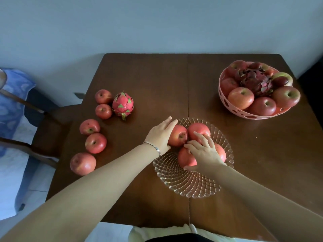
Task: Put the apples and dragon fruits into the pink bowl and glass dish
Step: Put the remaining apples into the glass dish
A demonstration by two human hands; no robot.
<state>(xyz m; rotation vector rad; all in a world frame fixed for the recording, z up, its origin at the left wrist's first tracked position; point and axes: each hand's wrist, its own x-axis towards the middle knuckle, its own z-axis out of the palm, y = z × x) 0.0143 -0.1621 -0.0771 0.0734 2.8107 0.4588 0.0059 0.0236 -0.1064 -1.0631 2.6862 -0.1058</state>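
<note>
A patterned glass dish (188, 182) lies at the table's middle with several red apples in its far half. My left hand (160, 134) grips the far-left apple (180, 136) in the dish from its left side. My right hand (204, 152) rests over the near apple (186, 157), fingers spread across it and touching the far-right apple (198, 129). On the table's left lie several loose apples (95, 143) and a pink dragon fruit (122, 104). The pink bowl (227, 105) at the far right is heaped with apples and a dark dragon fruit (256, 82).
The brown wooden table (262, 163) has a seam running down its middle. A wooden chair (50, 130) with blue cloth stands off the left edge. A pale wall lies beyond the far edge.
</note>
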